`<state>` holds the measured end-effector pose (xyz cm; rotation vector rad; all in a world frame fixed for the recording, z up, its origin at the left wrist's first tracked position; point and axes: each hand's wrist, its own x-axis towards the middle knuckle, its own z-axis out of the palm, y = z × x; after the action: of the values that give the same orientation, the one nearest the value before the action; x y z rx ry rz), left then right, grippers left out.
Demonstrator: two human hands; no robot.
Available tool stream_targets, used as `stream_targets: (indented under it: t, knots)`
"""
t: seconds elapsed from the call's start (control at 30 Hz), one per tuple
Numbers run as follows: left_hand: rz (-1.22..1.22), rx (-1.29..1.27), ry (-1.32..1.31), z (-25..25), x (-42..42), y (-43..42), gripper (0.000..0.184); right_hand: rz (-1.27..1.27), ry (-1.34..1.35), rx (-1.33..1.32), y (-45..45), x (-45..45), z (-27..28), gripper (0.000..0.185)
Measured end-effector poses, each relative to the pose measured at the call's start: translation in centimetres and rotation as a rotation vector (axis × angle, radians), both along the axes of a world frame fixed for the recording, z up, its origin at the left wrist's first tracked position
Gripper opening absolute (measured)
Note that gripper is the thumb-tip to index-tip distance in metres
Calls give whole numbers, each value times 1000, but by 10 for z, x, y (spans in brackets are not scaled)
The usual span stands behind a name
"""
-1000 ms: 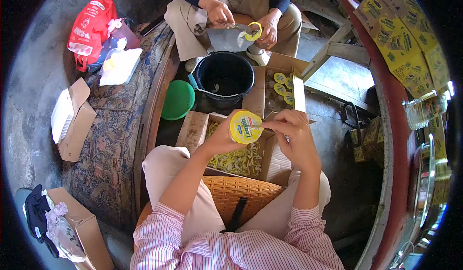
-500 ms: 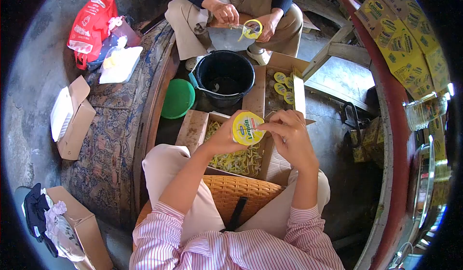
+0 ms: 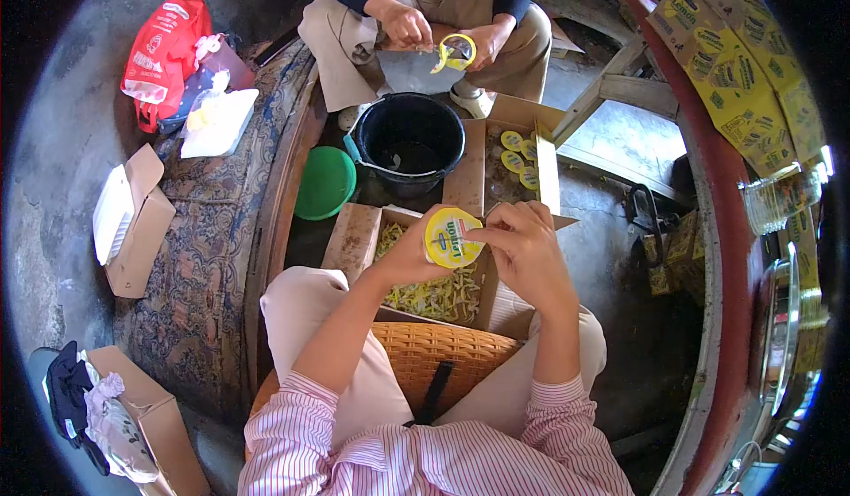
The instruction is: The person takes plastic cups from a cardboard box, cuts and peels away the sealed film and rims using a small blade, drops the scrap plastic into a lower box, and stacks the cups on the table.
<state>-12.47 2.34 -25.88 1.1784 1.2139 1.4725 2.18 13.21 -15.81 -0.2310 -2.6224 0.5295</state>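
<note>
My left hand [image 3: 409, 255] is wrapped round a plastic cup [image 3: 452, 239] whose yellow and white lid is printed "Lemon" and faces up. My right hand [image 3: 529, 255] is closed, its fingertips pinched together against the right part of the lid. Whatever those fingertips hold, if anything, is too small to make out. Below the hands is a cardboard box [image 3: 482, 306] with many yellow and white strips [image 3: 434, 297] in it.
A black bucket [image 3: 381, 177] stands ahead, beside a green basin [image 3: 324, 183]. Another box [image 3: 544, 173] holds several yellow-lidded cups [image 3: 512, 141]. Opposite sits a person whose hands [image 3: 491, 42] hold a cup with a yellow rim. A red bench edge [image 3: 722, 257] runs along the right.
The view has shifted slightly. My left hand keeps its hold on the cup, and my right fingertips have moved a little across the lid. The other person's hands have shifted slightly.
</note>
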Motion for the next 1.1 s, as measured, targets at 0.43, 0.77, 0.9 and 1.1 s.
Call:
stream_targets:
  t: [0.43,0.77,0.9,1.1]
  knots:
    - [42,43,-33,4,3,-1,68,-1,-17,12,3,-1,-6,31]
    - [23,29,42,1,0,0,75,-28,-18,49,0,-4,-4,25]
    - [13,20,64,2,-1,-1,77,-28,-17,34,1,-3,-5,25]
    - [32,30,82,2,0,0,76,-56,-23,64,5,-1,-4,26]
